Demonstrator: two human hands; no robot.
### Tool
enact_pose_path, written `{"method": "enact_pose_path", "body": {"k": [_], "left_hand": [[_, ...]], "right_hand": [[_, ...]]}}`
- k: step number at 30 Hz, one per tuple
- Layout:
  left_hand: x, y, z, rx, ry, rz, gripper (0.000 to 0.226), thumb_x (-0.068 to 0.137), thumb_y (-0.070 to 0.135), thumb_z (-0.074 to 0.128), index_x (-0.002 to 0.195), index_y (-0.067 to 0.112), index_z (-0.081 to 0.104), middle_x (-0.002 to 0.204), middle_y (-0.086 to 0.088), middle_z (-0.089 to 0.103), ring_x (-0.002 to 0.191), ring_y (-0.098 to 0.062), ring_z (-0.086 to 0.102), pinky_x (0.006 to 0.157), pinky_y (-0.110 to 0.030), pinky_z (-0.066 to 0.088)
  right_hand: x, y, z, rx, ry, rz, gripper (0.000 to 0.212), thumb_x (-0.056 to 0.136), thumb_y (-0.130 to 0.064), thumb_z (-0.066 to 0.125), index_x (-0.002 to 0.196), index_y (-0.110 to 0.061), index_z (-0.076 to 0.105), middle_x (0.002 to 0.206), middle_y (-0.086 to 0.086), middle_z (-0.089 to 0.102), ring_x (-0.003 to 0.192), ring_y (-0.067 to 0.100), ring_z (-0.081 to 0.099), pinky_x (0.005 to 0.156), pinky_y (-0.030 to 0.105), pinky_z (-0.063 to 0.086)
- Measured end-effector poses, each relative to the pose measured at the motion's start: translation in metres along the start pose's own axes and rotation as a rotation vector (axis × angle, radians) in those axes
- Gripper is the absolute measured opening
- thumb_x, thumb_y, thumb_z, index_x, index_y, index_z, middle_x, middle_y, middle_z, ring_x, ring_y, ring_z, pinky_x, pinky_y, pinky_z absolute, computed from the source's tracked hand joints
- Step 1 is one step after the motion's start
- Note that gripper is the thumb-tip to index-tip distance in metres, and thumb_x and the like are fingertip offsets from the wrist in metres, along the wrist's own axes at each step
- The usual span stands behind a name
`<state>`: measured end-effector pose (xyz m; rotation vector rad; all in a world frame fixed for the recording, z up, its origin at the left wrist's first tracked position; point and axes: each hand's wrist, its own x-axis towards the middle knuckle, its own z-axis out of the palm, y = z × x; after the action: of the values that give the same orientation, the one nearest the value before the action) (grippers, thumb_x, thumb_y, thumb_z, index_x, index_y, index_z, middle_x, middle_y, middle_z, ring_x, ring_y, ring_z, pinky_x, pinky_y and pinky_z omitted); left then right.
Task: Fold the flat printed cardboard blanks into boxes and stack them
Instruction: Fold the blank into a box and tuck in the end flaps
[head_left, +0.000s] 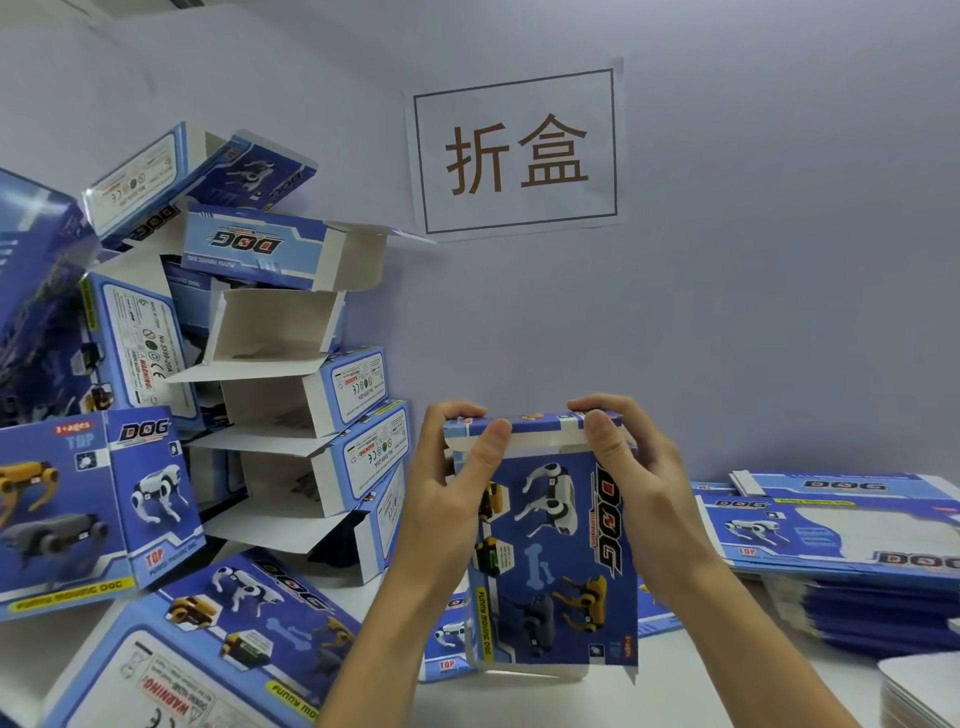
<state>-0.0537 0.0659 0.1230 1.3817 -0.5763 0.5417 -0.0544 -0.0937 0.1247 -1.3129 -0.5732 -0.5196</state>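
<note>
A blue printed cardboard box (550, 551) with robot dogs and the word DOG stands upright in front of me, its far end at the top. My left hand (452, 488) grips its upper left corner, thumb on the top flap. My right hand (628, 467) grips the upper right corner, thumb pressing the same flap. A heap of folded boxes (291, 395) with open white ends is stacked against the wall at the left. A stack of flat blanks (852, 551) lies on the white table at the right.
More folded boxes (93, 499) stand and lie at the near left. A paper sign (519, 150) hangs on the wall ahead. Another flat blank (447, 634) lies under the held box. White sheets (924, 691) sit at the bottom right corner.
</note>
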Motion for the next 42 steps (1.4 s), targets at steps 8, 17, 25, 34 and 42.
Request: {"method": "enact_pose_path", "body": {"k": [8,17,25,34,42], "left_hand": [[0.001,-0.002,-0.003,-0.049,-0.031,-0.046,0.031,0.068,0.054,0.069,0.095,0.039,0.063,0.104,-0.007,0.071,0.098,-0.029,0.073,0.073,-0.05,0.062],[0.003,-0.004,-0.007,-0.217,-0.084,-0.123,0.027,0.079,0.049,0.072,0.101,0.034,0.071,0.105,-0.009,0.074,0.102,-0.029,0.072,0.076,-0.046,0.061],[0.004,-0.002,-0.005,-0.211,-0.084,-0.103,0.024,0.077,0.048,0.075,0.09,0.028,0.074,0.1,-0.005,0.074,0.101,-0.024,0.072,0.068,-0.033,0.061],[0.0,-0.001,-0.003,-0.217,-0.15,-0.12,0.027,0.081,0.044,0.066,0.104,0.033,0.074,0.11,-0.009,0.072,0.106,-0.028,0.07,0.078,-0.042,0.061],[-0.001,0.002,-0.01,-0.141,-0.169,-0.068,0.042,0.059,0.051,0.089,0.094,0.032,0.074,0.125,-0.012,0.067,0.115,-0.034,0.065,0.088,-0.063,0.054]], "right_hand": [[0.002,0.001,-0.006,0.083,-0.025,0.068,0.02,0.086,-0.038,0.07,0.099,-0.024,0.064,0.092,0.006,0.071,0.077,0.026,0.074,0.054,0.032,0.058],[0.004,0.008,-0.013,0.161,-0.054,0.103,0.011,0.079,-0.029,0.062,0.088,-0.023,0.064,0.088,0.007,0.069,0.076,0.028,0.072,0.058,0.036,0.058],[0.004,0.006,-0.012,0.149,-0.045,0.115,0.012,0.079,-0.033,0.056,0.083,-0.025,0.065,0.082,0.01,0.07,0.071,0.027,0.071,0.056,0.033,0.055],[0.004,0.004,-0.014,0.167,-0.011,0.107,0.012,0.079,-0.033,0.055,0.083,-0.025,0.063,0.078,0.01,0.068,0.067,0.027,0.068,0.055,0.034,0.053],[0.001,0.003,-0.02,0.302,-0.123,0.136,0.031,0.08,-0.041,0.074,0.106,-0.024,0.07,0.119,0.009,0.067,0.095,0.033,0.072,0.073,0.048,0.061]]}}
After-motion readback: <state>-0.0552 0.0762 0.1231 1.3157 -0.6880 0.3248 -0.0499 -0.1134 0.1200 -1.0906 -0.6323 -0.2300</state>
